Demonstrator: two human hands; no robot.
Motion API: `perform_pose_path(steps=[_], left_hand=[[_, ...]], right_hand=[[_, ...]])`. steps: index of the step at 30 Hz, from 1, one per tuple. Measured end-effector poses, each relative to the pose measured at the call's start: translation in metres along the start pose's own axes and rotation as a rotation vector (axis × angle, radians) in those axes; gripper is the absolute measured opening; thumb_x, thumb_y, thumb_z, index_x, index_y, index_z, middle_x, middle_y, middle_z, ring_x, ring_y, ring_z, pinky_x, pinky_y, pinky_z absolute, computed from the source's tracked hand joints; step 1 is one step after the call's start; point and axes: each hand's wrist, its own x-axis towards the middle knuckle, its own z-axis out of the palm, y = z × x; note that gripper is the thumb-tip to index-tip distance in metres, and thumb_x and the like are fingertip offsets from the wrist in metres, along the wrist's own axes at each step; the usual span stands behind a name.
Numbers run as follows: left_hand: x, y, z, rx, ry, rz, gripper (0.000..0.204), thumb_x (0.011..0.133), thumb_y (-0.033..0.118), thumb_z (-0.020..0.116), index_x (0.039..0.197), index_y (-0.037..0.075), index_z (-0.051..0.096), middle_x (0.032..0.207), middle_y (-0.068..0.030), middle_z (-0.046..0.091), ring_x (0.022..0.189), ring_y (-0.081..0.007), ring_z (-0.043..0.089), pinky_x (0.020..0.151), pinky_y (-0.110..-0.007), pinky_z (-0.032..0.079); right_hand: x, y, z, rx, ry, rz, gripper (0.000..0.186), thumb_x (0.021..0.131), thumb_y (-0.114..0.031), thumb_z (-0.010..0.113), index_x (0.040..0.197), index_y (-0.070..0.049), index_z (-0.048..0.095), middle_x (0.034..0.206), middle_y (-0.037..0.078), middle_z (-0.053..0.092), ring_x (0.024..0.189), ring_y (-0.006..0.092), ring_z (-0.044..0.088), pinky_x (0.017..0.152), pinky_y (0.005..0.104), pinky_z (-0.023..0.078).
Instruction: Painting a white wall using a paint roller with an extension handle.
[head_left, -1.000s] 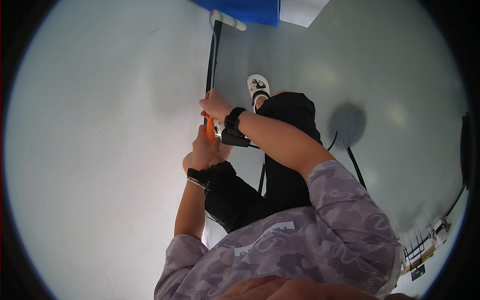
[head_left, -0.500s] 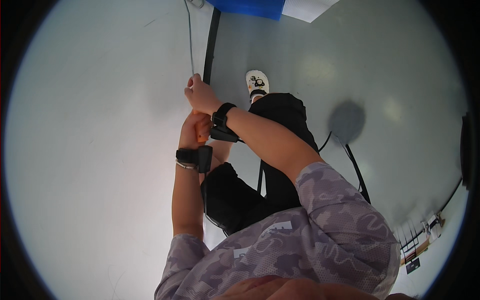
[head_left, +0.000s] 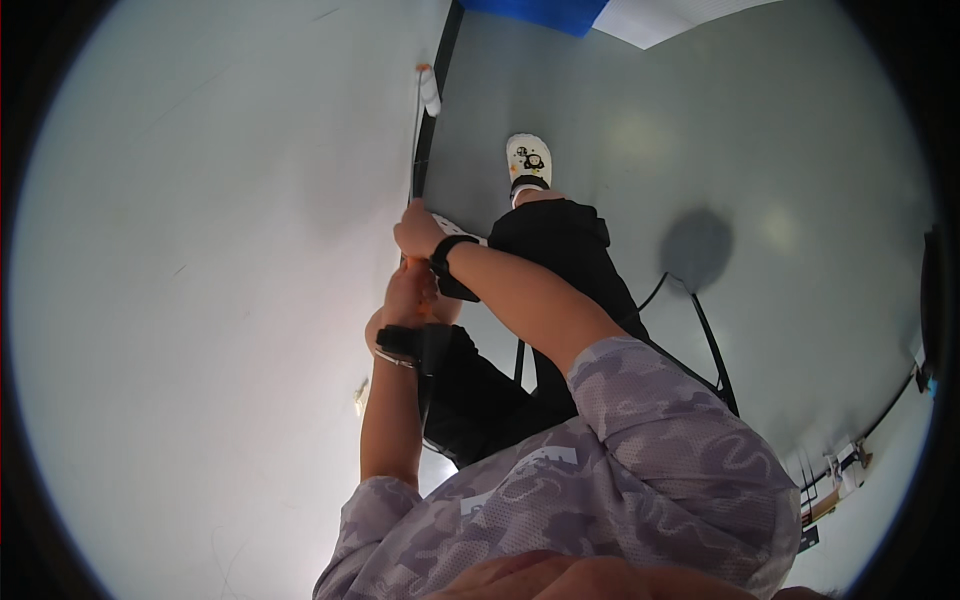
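L hand (head_left: pixel 407 292) wraps orange handle (head_left: pixel 424 311), ctr-left; R hand (head_left: pixel 418 232) clenched just above on handle or rod (head_left: pixel 416 135), can't tell. White roller (head_left: pixel 430 92) upper ctr.

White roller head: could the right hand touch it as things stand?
Probably not: the right hand seems closed around the tool's handle end, and the white roller head sits at the rod's far end, though nothing visible blocks the way.
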Motion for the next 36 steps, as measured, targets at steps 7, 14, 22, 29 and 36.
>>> perform_pose_path(steps=[7, 14, 22, 29, 36], left_hand=[[-0.006, 0.076, 0.045, 0.317, -0.013, 0.120, 0.033, 0.088, 0.037, 0.052, 0.086, 0.004, 0.053, 0.054, 0.0022, 0.042, 0.043, -0.0070, 0.039, 0.040, -0.021, 0.032], [0.017, 0.081, 0.040, 0.310, -0.080, 0.248, 0.027, 0.090, 0.030, 0.048, 0.085, 0.003, 0.051, 0.053, 0.0005, 0.043, 0.041, -0.0081, 0.039, 0.038, -0.022, 0.031], [-0.017, 0.051, 0.032, 0.216, 0.024, 0.084, 0.015, 0.088, 0.020, 0.050, 0.092, 0.005, 0.051, 0.060, 0.0031, 0.043, 0.048, -0.0067, 0.040, 0.044, -0.020, 0.034], [-0.012, 0.073, 0.069, 0.303, 0.016, 0.057, 0.014, 0.084, 0.014, 0.048, 0.093, 0.003, 0.051, 0.061, 0.0020, 0.044, 0.047, -0.0073, 0.041, 0.044, -0.021, 0.036], [0.007, 0.080, 0.046, 0.492, 0.018, 0.263, 0.014, 0.084, 0.014, 0.047, 0.087, 0.000, 0.050, 0.057, -0.0016, 0.048, 0.040, -0.0097, 0.042, 0.037, -0.023, 0.034]], right_hand=[[0.003, -0.021, -0.063, 0.769, 0.366, 0.122, 0.037, 0.079, -0.014, 0.051, 0.103, 0.010, 0.035, 0.095, 0.033, 0.054, 0.089, 0.0438, 0.057, 0.079, 0.0432, 0.047], [0.000, -0.034, -0.098, 0.728, 0.388, 0.044, 0.042, 0.076, -0.016, 0.053, 0.102, 0.008, 0.032, 0.093, 0.032, 0.054, 0.087, 0.0439, 0.057, 0.076, 0.0435, 0.047], [-0.016, -0.025, -0.057, 0.686, 0.190, 0.012, 0.051, 0.077, -0.012, 0.052, 0.107, 0.016, 0.022, 0.084, 0.032, 0.056, 0.075, 0.0378, 0.062, 0.067, 0.0383, 0.052], [-0.011, -0.009, -0.084, 0.716, 0.213, 0.133, 0.046, 0.078, -0.014, 0.053, 0.105, 0.015, 0.028, 0.082, 0.027, 0.059, 0.076, 0.0362, 0.063, 0.068, 0.0370, 0.052], [-0.003, -0.030, -0.090, 0.787, 0.417, -0.020, 0.043, 0.078, -0.012, 0.050, 0.109, 0.010, 0.029, 0.081, 0.028, 0.058, 0.077, 0.0415, 0.060, 0.070, 0.0430, 0.050]])
